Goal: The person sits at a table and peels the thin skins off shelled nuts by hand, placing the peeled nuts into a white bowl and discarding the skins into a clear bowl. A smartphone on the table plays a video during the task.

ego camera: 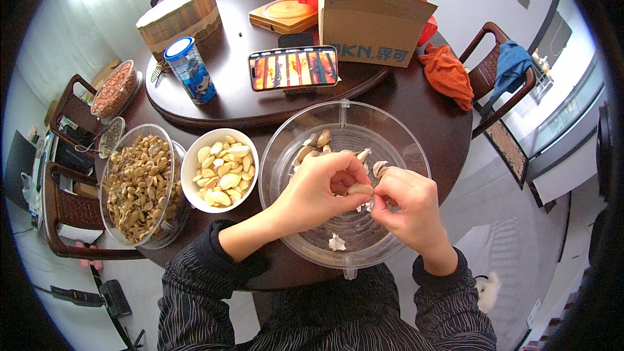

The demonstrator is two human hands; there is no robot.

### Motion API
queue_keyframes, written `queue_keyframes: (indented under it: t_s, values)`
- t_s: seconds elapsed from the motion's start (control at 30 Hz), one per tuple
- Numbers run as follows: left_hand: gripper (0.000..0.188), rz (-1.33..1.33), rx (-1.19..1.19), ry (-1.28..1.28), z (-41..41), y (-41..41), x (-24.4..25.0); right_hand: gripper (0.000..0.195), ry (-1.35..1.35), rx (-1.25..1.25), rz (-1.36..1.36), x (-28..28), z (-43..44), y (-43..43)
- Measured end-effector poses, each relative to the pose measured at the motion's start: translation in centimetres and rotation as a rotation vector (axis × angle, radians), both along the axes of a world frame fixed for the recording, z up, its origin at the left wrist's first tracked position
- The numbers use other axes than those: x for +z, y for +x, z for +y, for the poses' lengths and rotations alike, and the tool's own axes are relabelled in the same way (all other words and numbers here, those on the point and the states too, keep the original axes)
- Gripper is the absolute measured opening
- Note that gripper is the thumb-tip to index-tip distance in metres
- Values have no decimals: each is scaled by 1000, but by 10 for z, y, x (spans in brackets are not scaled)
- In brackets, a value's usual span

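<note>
Over a large clear plastic bowl, my left hand pinches a garlic clove between thumb and fingers. The fingertips of my right hand close at the clove's right end; whether they grip skin or the clove itself is hidden. Unpeeled garlic cloves lie in the far part of the bowl, partly behind my left hand. A scrap of papery skin rests near its front side. Left of this bowl stands a white bowl filled with peeled garlic cloves.
A clear container of dried brown pieces sits at the left. On the raised turntable are a propped smartphone, a blue-lidded tumbler and a cardboard box. An orange cloth drapes near the table's right edge.
</note>
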State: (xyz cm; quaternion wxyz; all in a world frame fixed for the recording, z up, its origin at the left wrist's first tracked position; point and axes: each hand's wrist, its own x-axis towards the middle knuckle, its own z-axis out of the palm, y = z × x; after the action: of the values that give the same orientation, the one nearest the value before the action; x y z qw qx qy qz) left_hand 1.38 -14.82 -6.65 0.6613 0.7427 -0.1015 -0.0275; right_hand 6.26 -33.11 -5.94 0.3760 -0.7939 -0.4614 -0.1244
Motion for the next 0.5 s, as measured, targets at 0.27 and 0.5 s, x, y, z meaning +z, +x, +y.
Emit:
queue_keyframes:
  t_s: [0.27, 0.5]
  values:
    - [19, -27, -63, -61, -2, 0, 0, 13, 2, -8, 16, 0, -3, 1]
    - [22, -79, -129, 16, -2, 2, 0, 13, 37, -61, 43, -2, -9, 5]
